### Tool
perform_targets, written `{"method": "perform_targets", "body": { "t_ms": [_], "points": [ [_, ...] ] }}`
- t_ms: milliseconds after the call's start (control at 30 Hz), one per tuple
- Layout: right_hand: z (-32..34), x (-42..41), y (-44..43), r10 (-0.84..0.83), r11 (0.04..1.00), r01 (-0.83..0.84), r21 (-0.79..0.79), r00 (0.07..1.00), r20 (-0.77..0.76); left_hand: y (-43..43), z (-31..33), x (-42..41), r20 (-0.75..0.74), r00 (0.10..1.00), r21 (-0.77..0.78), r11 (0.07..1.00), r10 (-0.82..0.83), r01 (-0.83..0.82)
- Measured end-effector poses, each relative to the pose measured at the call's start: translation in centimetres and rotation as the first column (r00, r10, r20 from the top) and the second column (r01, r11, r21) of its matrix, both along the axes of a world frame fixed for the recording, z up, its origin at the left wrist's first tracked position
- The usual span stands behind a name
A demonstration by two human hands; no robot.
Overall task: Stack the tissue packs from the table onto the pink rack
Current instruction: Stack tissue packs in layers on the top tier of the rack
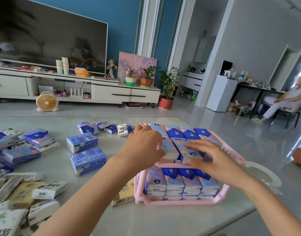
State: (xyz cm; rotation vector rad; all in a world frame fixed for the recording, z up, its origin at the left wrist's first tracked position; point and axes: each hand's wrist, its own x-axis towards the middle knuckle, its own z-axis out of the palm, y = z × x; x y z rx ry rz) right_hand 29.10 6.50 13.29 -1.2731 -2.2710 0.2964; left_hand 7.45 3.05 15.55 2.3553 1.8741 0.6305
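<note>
- To the left of my hands, loose packs (85, 144) lie scattered on the table (112, 217) close by my left forearm. A careless sweep back could knock some about, I think.
- My left hand (143, 147) curls over the left pack (168, 149), thumb on its near side. This pack sits at the front lip of the top shelf of the pink rack (177, 202), so a hard nudge could tip it off toward me.
- The right pack (190, 154) touches it and lies a little askew. If I press it down crooked, the row likely won't close up and later packs will sit uneven.
- My right hand (218, 162) holds that pack, fingers laid over its top and thumb at its near end. My hands are apart, one on each pack.
- The packs are soft wrapped blocks, blue and lilac with pink flowers. I expect them to give under my fingers and slide on each other.
- Beyond my hands a row fills the back of the top shelf, and below them the lower shelf is packed full.
</note>
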Motion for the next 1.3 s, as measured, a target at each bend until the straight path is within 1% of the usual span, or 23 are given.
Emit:
{"method": "perform_targets", "body": {
  "t_ms": [200,300,600,967,1300],
  "points": [
    [-0.27,-0.73,0.21,-0.001,1.000,0.003,0.027,0.998,-0.060,-0.12,-0.26,0.05,0.058,0.998,-0.019,1.000,-0.016,0.017],
    [-0.38,-0.73,0.32,-0.012,0.999,0.014,0.032,0.998,-0.063,-0.02,-0.20,0.03,0.065,0.998,-0.025,0.999,-0.020,0.022],
    [-0.30,-0.92,0.33,-0.045,0.999,0.046,0.014,0.997,-0.070,-0.17,-0.31,0.13,0.054,0.998,-0.003,1.000,-0.024,0.024],
    [-0.44,-1.01,0.40,-0.017,0.998,0.021,0.052,0.997,-0.074,-0.34,-0.02,0.31,0.019,1.000,-0.027,1.000,-0.014,0.014],
    [-0.56,-0.88,0.55,-0.026,0.999,0.028,0.031,0.998,-0.062,-0.14,0.27,0.50,-0.012,1.000,-0.052,0.999,-0.003,0.003]
  ]
}}
